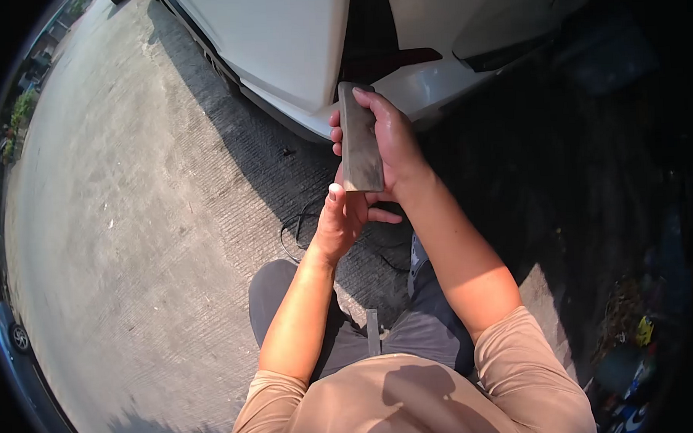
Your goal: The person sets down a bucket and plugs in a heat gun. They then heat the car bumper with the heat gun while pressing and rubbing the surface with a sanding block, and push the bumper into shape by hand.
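Observation:
A long, flat grey-brown block (361,143), like a sanding block with a worn, dusty face, is held upright in front of me. My right hand (393,138) grips it, thumb along the right edge near the top and fingertips curling round the left edge. Just below its lower end is my left hand (343,223), thumb raised and fingers apart, one stretched to the right. Part of the left hand is hidden behind the block, so whether it touches the block I cannot tell. Beyond the hands is the corner of a white car (295,50) with a dark red lamp (402,59).
A thin black cord (288,238) lies on the rough concrete ground (148,223) near my legs. Deep shadow covers the right side, where several mixed items (633,336) lie at the lower right. A blue car (23,365) stands at the far left.

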`<action>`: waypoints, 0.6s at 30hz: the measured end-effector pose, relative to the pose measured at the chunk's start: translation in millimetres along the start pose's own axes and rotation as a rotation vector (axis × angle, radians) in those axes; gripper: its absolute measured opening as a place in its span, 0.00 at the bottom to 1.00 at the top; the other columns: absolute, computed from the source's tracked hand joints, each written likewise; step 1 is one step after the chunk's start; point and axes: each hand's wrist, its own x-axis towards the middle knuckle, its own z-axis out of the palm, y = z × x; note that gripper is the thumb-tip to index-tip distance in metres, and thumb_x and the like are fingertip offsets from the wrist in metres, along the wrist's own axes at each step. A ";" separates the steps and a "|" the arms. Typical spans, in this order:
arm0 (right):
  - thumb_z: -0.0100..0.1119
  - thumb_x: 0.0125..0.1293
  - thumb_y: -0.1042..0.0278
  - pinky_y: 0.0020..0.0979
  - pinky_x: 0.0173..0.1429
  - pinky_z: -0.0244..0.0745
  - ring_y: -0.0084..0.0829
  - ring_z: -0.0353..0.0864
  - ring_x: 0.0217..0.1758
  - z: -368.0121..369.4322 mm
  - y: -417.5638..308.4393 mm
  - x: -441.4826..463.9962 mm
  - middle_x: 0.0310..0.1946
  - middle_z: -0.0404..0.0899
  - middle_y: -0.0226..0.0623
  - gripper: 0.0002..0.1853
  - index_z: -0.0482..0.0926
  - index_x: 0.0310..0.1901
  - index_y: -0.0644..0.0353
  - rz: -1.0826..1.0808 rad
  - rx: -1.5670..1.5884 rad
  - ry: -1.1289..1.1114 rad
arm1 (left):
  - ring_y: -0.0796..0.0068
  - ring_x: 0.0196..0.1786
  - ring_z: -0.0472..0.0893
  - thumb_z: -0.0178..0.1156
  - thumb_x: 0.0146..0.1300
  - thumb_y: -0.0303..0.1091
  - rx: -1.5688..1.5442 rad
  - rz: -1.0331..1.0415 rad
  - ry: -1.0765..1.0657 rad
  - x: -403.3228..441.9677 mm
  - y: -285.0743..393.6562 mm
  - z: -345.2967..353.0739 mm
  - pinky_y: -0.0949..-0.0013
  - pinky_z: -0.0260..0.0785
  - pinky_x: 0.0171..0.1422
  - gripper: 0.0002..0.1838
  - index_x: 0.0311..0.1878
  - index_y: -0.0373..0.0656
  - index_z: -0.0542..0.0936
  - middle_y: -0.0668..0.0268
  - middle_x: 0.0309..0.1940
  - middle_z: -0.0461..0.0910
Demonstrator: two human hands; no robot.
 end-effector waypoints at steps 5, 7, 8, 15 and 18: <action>0.49 0.74 0.48 0.32 0.38 0.80 0.29 0.82 0.30 -0.9 -2.5 4.8 0.27 0.82 0.37 0.23 0.81 0.36 0.62 0.001 -0.059 0.002 | 0.56 0.60 0.81 0.59 0.64 0.71 0.061 0.054 0.054 3.6 2.5 11.8 0.51 0.82 0.57 0.51 0.74 0.35 0.63 0.53 0.64 0.75; 0.49 0.73 0.47 0.32 0.39 0.79 0.29 0.82 0.30 -3.0 -1.8 8.8 0.27 0.82 0.37 0.23 0.81 0.36 0.62 -0.010 -0.035 -0.009 | 0.57 0.60 0.80 0.62 0.64 0.67 0.053 0.048 0.092 5.0 1.7 12.7 0.51 0.82 0.57 0.49 0.73 0.35 0.64 0.54 0.63 0.76; 0.50 0.73 0.47 0.32 0.39 0.79 0.29 0.82 0.29 -2.3 -2.8 8.4 0.27 0.82 0.37 0.23 0.81 0.36 0.62 0.002 -0.049 -0.008 | 0.58 0.60 0.80 0.62 0.65 0.66 0.034 0.036 0.106 5.0 0.6 12.5 0.52 0.82 0.57 0.48 0.73 0.34 0.64 0.54 0.63 0.76; 0.52 0.73 0.51 0.32 0.37 0.81 0.29 0.82 0.28 -4.2 -4.1 10.8 0.27 0.82 0.37 0.21 0.80 0.37 0.63 -0.028 -0.070 -0.002 | 0.59 0.61 0.80 0.62 0.66 0.64 0.038 0.007 0.089 9.3 -1.1 10.6 0.53 0.82 0.57 0.45 0.72 0.35 0.66 0.55 0.63 0.76; 0.52 0.74 0.53 0.33 0.35 0.81 0.29 0.82 0.28 -6.0 -3.9 13.0 0.28 0.82 0.38 0.19 0.80 0.37 0.63 -0.065 -0.071 -0.011 | 0.60 0.61 0.79 0.61 0.66 0.64 0.046 0.008 0.074 10.5 -1.3 9.0 0.53 0.82 0.57 0.46 0.73 0.35 0.65 0.55 0.64 0.75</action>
